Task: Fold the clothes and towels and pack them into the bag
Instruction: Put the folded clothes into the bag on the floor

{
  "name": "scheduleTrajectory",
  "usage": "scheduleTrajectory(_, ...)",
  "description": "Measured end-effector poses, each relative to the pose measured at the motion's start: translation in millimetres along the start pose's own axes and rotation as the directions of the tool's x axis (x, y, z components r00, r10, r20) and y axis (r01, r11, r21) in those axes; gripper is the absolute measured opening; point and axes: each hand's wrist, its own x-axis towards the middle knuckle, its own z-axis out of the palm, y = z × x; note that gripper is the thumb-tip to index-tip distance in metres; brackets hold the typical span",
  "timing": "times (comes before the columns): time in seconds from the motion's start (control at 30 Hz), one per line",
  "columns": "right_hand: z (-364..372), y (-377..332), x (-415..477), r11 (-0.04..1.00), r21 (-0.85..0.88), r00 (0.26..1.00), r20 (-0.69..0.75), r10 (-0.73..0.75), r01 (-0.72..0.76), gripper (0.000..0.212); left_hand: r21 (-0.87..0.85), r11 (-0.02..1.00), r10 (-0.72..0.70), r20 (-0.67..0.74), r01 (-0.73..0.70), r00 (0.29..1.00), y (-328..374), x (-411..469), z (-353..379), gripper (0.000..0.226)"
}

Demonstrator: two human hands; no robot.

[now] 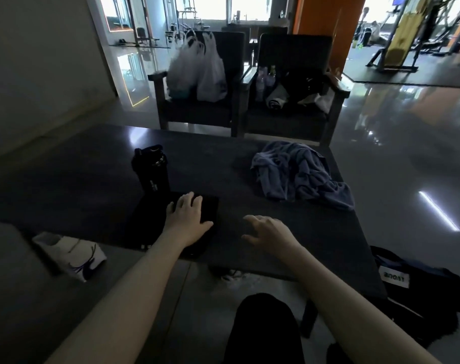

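A folded black garment (pixel 155 227) lies flat near the front edge of the dark table (pixel 92 185). My left hand (pixel 186 216) rests on it with straight fingers spread. My right hand (pixel 268 231) hovers just above the bare tabletop to the right, fingers loosely bent and holding nothing. A crumpled blue-grey towel (pixel 299 174) lies in a heap at the table's far right. A dark bag (pixel 418 287) with a white label sits on the floor to the right of the table.
A black bottle (pixel 152 169) stands just behind the black garment. A white pouch with a dark pattern (pixel 71 254) lies on the grey seat at the left. Two dark armchairs behind the table hold white plastic bags (pixel 200 69) and other items (pixel 292 88).
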Motion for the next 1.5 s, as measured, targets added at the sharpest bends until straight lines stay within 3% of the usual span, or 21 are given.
scheduleTrajectory(0.17,25,-20,11,0.997,0.076,0.998,0.055,-0.010,0.006,0.053,-0.006,0.999,-0.037,0.234,0.039,0.972,-36,-9,21,0.121)
scheduleTrajectory(0.33,41,-33,14,0.962,0.272,0.999,0.046,0.030,-0.041,0.032,0.236,0.970,0.000,0.234,-0.056,0.972,-41,-16,26,0.135)
scheduleTrajectory(0.47,47,-41,19,0.939,0.334,0.996,0.058,0.061,-0.077,0.032,0.349,0.934,0.020,0.148,-0.072,0.989,-47,-20,34,0.127)
scheduleTrajectory(0.6,50,-42,20,0.930,0.358,0.997,0.043,0.070,-0.081,0.030,0.354,0.929,0.093,0.062,-0.109,0.994,-51,-14,38,0.114)
scheduleTrajectory(0.8,52,-41,18,0.918,0.383,0.995,0.033,0.095,-0.100,0.031,0.151,0.970,0.180,0.068,-0.189,0.981,-69,-3,26,0.098)
scheduleTrajectory(1.0,48,-47,20,0.840,0.518,0.987,0.076,0.143,-0.162,0.036,-0.041,0.992,0.116,-0.112,-0.122,0.987,-63,0,17,0.050)
scheduleTrajectory(1.17,48,-53,25,0.619,0.751,0.970,0.125,0.206,-0.229,0.044,-0.092,0.993,0.056,-0.181,-0.074,0.982,-29,-2,13,0.035)
scheduleTrajectory(1.3,51,-53,31,0.149,0.945,0.928,0.241,0.286,-0.291,0.058,-0.148,0.987,0.037,-0.183,-0.065,0.982,-10,-1,16,0.035)
scheduleTrajectory(1.4,53,-54,36,0.007,0.964,0.931,0.254,0.261,-0.265,0.083,-0.139,0.985,0.079,-0.151,-0.100,0.985,-5,-5,20,0.037)
scheduleTrajectory(1.5,57,-58,40,-0.112,0.966,0.917,0.257,0.306,-0.234,0.076,-0.143,0.983,0.119,0.001,-0.118,0.993,-8,-11,27,0.048)
